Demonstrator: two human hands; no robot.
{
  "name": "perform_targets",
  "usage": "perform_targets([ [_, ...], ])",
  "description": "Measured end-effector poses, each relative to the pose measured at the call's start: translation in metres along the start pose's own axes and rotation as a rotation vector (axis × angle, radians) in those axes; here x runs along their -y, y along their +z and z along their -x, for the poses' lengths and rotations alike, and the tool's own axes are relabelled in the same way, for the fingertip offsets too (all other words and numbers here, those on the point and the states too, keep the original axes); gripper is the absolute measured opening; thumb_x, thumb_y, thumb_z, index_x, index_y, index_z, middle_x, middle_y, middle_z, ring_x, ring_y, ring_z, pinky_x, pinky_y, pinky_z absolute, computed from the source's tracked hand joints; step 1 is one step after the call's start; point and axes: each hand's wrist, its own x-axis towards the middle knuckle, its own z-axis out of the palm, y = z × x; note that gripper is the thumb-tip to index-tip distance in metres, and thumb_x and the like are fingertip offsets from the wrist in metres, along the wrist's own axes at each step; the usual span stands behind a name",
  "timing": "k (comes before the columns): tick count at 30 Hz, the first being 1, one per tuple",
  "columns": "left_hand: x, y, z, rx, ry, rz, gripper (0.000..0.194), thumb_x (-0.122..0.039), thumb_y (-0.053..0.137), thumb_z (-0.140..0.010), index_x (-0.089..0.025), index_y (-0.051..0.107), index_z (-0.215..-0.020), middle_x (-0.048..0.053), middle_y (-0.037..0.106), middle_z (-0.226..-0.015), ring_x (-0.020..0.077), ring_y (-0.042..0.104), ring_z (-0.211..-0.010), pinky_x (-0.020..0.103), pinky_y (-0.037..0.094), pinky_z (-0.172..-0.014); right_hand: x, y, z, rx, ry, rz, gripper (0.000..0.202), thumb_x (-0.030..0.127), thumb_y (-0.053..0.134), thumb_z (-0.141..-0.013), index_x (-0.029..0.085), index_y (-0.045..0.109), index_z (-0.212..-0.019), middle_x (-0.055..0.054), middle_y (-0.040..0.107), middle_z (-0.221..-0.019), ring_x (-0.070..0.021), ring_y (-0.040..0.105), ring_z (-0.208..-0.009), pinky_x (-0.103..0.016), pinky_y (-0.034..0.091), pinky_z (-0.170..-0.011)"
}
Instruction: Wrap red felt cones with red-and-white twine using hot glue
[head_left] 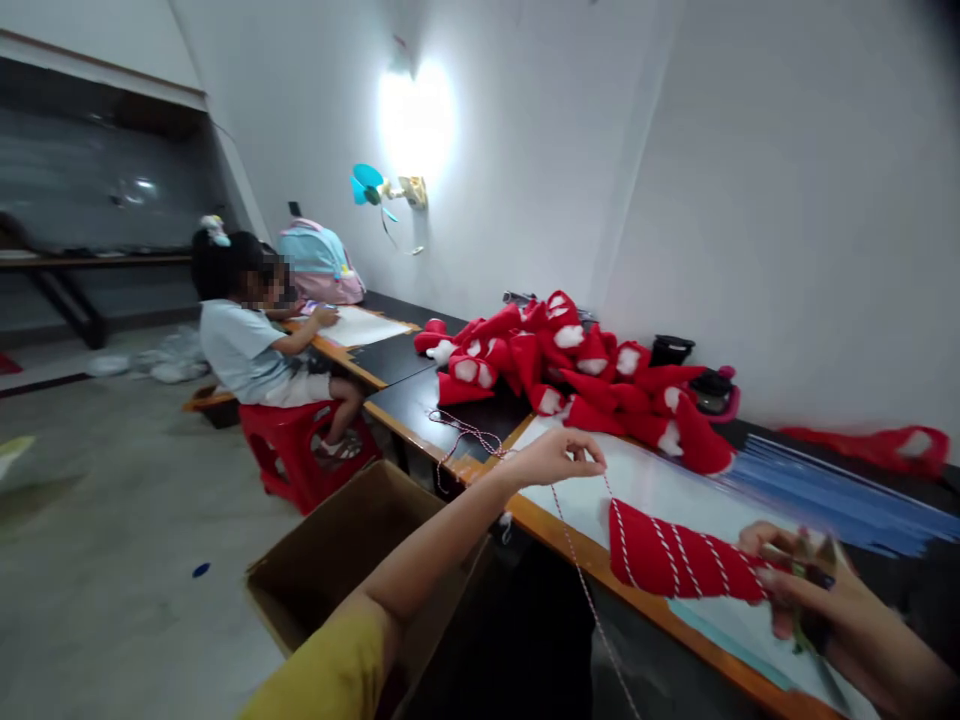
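My left hand [559, 457] pinches a thin red-and-white twisted cord [577, 560], pulled taut to the wide end of a red felt cone [645, 550]. The cord winds round the felt in several slanting turns. My right hand [817, 590] grips the cone by its narrow end, above the front edge of the table. A metal tool [814, 565], perhaps small snips, also lies in the right palm; its shape is blurred. Loose loops of cord [472, 432] lie on the table left of my left hand, and a strand hangs below it.
A heap of red felt pieces with white stuffing [540, 350] covers the table's back. Blue strips [840, 490] lie at the right. An open cardboard box [337, 540] stands below, left. Beyond it a person [244, 345] sits on a red stool [300, 450]. A fan [382, 187] hangs on the wall.
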Motion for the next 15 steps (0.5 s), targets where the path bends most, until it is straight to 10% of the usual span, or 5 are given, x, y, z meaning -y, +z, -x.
perform_targets([
  [6, 0.06, 0.043, 0.027, -0.242, -0.093, -0.097, 0.018, -0.021, 0.074, -0.072, -0.012, 0.068, -0.087, 0.005, 0.063, -0.079, 0.0163, 0.058, -0.074, 0.03, 0.049, -0.071, -0.028, 0.003, -0.033, 0.032, 0.138, -0.011, 0.035, 0.038, 0.084, -0.058, 0.024, 0.065, -0.084, 0.001, 0.059, -0.065, -0.013, 0.053, -0.056, -0.017, 0.044, -0.039],
  [15, 0.064, 0.072, 0.061, -0.425, 0.085, -0.238, 0.018, -0.02, 0.054, -0.088, -0.019, 0.068, -0.1, 0.01, 0.063, -0.107, 0.0212, 0.059, -0.102, 0.037, 0.048, -0.093, -0.05, -0.024, -0.057, 0.003, 0.202, 0.066, 0.043, 0.04, 0.086, -0.056, 0.021, 0.067, -0.09, -0.004, 0.067, -0.073, -0.0162, 0.062, -0.059, -0.022, 0.052, -0.044],
])
